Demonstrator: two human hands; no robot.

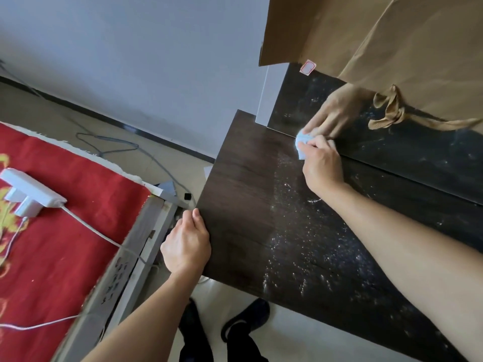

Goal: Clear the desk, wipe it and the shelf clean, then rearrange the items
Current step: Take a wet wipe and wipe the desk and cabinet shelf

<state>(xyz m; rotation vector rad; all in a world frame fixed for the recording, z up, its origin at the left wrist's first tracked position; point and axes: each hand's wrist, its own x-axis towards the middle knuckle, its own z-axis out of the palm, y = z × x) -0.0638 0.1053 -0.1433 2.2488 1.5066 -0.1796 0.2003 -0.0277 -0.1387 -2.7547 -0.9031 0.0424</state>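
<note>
At the far edge of the desk (pixel 240 205), toward 1 o'clock from the middle of the head view, the right hand (pixel 322 165) holds a small light blue cloth (pixel 300 142). Its fingers are curled tightly around the cloth, and only a crumpled corner shows past the fingertips. The cloth is pressed on the line where the dark wooden desk top meets a glossy black panel (pixel 418 152) behind it. A reflection of the hand (pixel 337 113) shows in this panel, just above the real hand.

The left hand (pixel 187 244) is at 8 o'clock, on the left edge of the desk. Its thumb lies along the top, and the other fingers bend down over the side, so it grips the edge.

White specks and streaks (pixel 295 231) cover the middle and right part of the desk top and also the panel. The strip of the top at the left looks clean.

At 1 to 2 o'clock a brown paper bag (pixel 418 43) fills the corner. Its twisted handle (pixel 389 113) hangs down in front of the panel, and a small red-framed label (pixel 308 66) is at its lower edge.

At 9 o'clock there is a red blanket (pixel 65 231) with a white power strip (pixel 31 189) lying on it, and a white cable (pixel 91 228) runs from the strip across the blanket. A grey cable (pixel 117 142) lies on the floor at 10 o'clock. At 6 o'clock two black shoes (pixel 245 320) stand on the pale floor.
</note>
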